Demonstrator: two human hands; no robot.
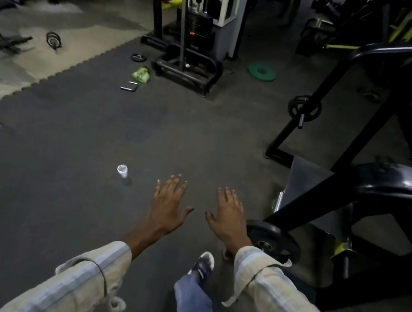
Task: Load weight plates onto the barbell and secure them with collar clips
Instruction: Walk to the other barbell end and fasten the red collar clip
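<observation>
My left hand (169, 204) and my right hand (229, 214) are stretched out in front of me, palms down, fingers straight and spread, holding nothing. Both hover above the dark rubber floor. A black weight plate (276, 238) sits on a peg low on the machine frame, just right of my right wrist. Another black plate (304, 108) hangs on a peg of the frame further away. A green plate (262, 72) lies flat on the floor far ahead. A small black plate (138, 57) lies near the cable machine. No barbell is clearly in view.
A clear plastic cup (122, 171) stands on the floor left of my left hand. A black and yellow machine frame (362, 102) fills the right side. A cable machine (188, 57) stands ahead, with a green bag (141, 74) and a metal handle (130, 86) beside it.
</observation>
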